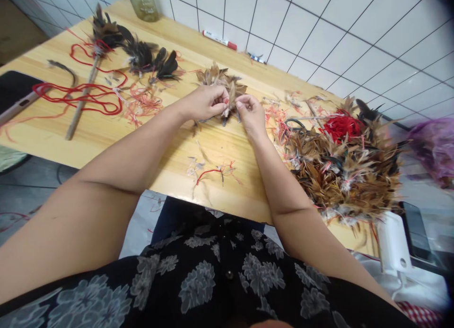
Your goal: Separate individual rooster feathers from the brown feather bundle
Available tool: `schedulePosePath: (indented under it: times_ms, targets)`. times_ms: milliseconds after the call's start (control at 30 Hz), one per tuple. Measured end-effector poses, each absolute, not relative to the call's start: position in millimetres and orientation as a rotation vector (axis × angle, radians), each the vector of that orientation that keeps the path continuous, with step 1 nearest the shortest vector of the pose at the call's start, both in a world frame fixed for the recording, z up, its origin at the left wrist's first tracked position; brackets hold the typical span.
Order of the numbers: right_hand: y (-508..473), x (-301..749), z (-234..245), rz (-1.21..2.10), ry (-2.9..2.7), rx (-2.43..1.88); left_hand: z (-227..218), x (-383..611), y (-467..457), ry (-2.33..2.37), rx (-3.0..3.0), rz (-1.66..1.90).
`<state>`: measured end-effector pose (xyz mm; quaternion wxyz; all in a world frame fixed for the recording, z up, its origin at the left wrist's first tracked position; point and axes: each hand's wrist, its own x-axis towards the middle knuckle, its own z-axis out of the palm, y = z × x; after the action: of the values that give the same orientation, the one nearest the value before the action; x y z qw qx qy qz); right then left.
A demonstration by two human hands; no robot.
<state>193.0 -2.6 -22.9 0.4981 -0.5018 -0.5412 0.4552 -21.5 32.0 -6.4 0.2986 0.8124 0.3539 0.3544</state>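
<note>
Feather bundle, brown, mid-table, straight ahead of the person. It is pinched at its near, quill end between both hands. Its long axis runs near to far, and its tips fan out toward the wall. Neither hand is nearer to it: both meet at the base.

- Thread scraps, red, loose near the table's near edge, between the two forearms.
- Left hand: fingers closed on the bundle's base from the left.
- Right hand: fingertips closed on the same base from the right, touching or nearly touching the left hand's.
- Feather heap, brown, right of the right forearm, with a red thread ball on its far side.
- Red cord, looped at left across a stick.
- Dark feathers, far left.
- Marker, red-capped, at the far edge of the wooden table, against the tiled wall.
</note>
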Motion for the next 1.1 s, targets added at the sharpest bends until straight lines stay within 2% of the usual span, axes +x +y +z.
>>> schedulePosePath:
  times_ms: [133, 433, 600, 800, 1000, 1100]
  targets:
    - [-9.2, 199.4, -13.1, 1.077, -1.579, -1.267, -2.3, -24.2, 31.4, 0.837, 2.202, 0.830]
    - [3.6, 211.4, -15.9, 0.728, -1.959, -1.319, 2.3, -24.9, 28.5, 0.737, 2.159, 0.672]
    - [2.4, 212.1, -19.1, 0.567, -2.030, -1.388, -15.2, -11.9, 27.7, 0.704, 1.879, 0.759]
    - [-5.5, 207.9, -24.9, 0.309, -2.107, -1.373, -25.0, -2.1, 24.4, 0.919, 1.639, 0.908]
    - [-13.5, 203.5, -15.2, 0.237, -2.238, -1.391, -30.7, -4.7, 30.0, 0.854, 1.562, 0.904]
    - [-11.1, 206.1, -11.2, 0.321, -2.251, -1.388, -32.5, -7.4, 32.5, 0.828, 1.584, 0.897]
